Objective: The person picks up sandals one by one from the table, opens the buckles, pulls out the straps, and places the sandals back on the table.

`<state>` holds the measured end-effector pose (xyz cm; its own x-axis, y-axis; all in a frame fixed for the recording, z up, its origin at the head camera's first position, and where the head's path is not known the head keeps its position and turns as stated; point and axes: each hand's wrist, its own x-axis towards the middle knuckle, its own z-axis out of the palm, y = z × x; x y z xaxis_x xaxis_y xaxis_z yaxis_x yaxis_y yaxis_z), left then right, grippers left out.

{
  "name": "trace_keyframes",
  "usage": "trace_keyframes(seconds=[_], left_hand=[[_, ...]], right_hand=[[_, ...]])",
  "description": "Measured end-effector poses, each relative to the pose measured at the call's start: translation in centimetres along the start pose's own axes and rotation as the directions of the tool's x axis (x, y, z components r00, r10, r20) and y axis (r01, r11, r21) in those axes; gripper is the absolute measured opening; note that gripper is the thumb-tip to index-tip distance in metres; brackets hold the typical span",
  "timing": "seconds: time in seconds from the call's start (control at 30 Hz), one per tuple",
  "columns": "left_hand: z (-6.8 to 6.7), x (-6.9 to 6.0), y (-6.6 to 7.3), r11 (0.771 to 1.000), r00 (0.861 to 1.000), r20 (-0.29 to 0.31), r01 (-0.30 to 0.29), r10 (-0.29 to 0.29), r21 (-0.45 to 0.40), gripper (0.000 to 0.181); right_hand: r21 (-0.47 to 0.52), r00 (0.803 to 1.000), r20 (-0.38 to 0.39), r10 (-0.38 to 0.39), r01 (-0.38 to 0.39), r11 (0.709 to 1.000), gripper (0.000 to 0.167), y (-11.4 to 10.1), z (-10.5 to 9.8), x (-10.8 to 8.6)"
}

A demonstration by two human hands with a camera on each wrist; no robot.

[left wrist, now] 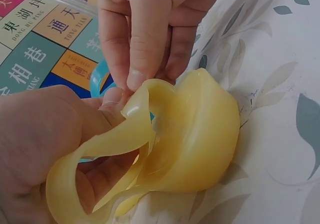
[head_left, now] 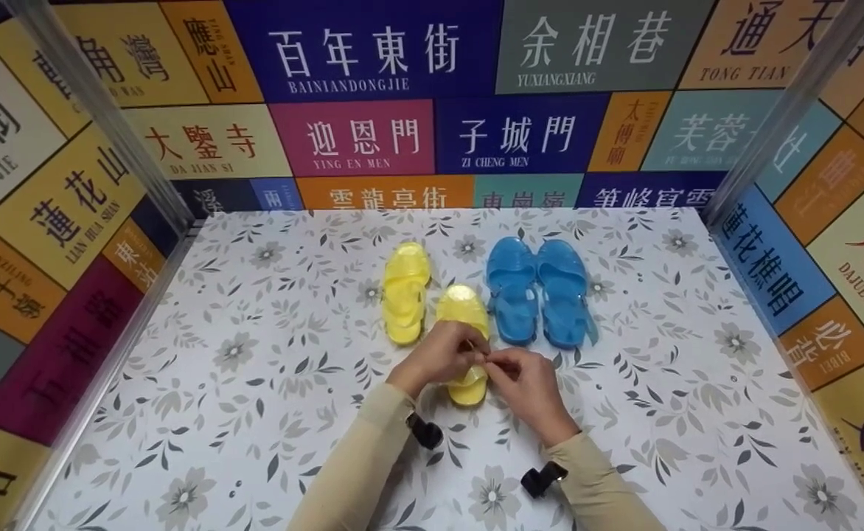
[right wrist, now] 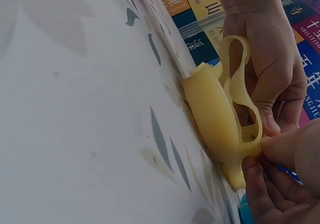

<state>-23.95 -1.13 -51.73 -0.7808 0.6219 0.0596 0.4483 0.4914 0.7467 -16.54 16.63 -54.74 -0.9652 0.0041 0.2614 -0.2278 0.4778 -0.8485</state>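
In the head view, a yellow sandal (head_left: 463, 302) lies around the middle of the tabletop (head_left: 292, 398), partly covered by the left hand (head_left: 443, 354). The right hand (head_left: 526, 376) comes in from the right, and both hands' fingertips meet at the sandal's right edge; what they pinch is too small to make out from here. A second yellow sandal (head_left: 405, 295) lies to the far left, apart from the first, and the blue pair (head_left: 511, 295) stands to the far right.

In the left wrist view, the left fingers curl about the yellow strap (left wrist: 115, 139), which arches up in a loop, while the right thumb and fingers pinch narrowly near its end. The strap could spring out of this small grip if either pinch loosens, as it looks bendy.

In the right wrist view, the fingertips crowd the strap's end, hiding any fastening. Only the hands seem to steady the sandal, so an uneven sideways pull could twist or slide it. Its toe points to the far side, heel near, with the long axis running almost straight near to far.
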Motion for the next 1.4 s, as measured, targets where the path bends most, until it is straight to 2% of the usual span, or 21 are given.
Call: trace_keyframes(seconds=[0.2, 0.4, 0.63, 0.87, 1.0, 1.17, 1.33, 1.4], left_hand=[[0.2, -0.1, 0.1, 0.998, 0.999, -0.025, 0.022, -0.023, -0.050, 0.014], [0.7, -0.6, -0.2, 0.988, 0.995, -0.056, 0.074, -0.082, -0.132, 0.016], [1.6, -1.2, -0.6, 0.946, 0.975, -0.071, 0.185, -0.210, -0.267, 0.018], [2.0, -1.6, -0.7, 0.918, 0.958, -0.091, 0.228, -0.270, -0.325, 0.020], [2.2, -1.8, -0.7, 0.906, 0.955, -0.077, 0.245, -0.288, -0.345, 0.021], [2.4, -1.9, -0.7, 0.911, 0.955, -0.092, 0.235, -0.281, -0.339, 0.021], [2.2, -1.7, -0.7, 0.905, 0.953, -0.092, 0.239, -0.288, -0.351, 0.022], [2.2, -1.6, -0.8, 0.910, 0.955, -0.102, 0.229, -0.279, -0.345, 0.022]], right_hand=[[0.049, 1.000, 0.004, 0.023, -0.023, 0.999, 0.011, 0.1, -0.2, -0.1], [0.062, 1.000, 0.003, 0.023, -0.023, 0.998, 0.010, 0.2, 0.0, -0.1], [0.056, 1.000, -0.005, 0.024, -0.024, 0.998, 0.008, 0.1, 0.1, -0.2], [0.026, 0.999, -0.028, 0.023, -0.022, 0.999, 0.009, 0.1, 0.5, -0.1], [0.011, 0.999, -0.051, 0.014, -0.014, 1.000, 0.010, 0.0, 0.6, 0.0], [0.021, 0.999, -0.055, 0.004, -0.003, 1.000, 0.011, 0.0, 0.6, -0.1], [0.070, 1.000, -0.010, 0.028, -0.028, 0.997, 0.012, 0.2, 0.1, -0.3], [0.068, 0.999, 0.017, 0.046, -0.047, 0.997, 0.011, 0.2, -0.2, -0.4]])
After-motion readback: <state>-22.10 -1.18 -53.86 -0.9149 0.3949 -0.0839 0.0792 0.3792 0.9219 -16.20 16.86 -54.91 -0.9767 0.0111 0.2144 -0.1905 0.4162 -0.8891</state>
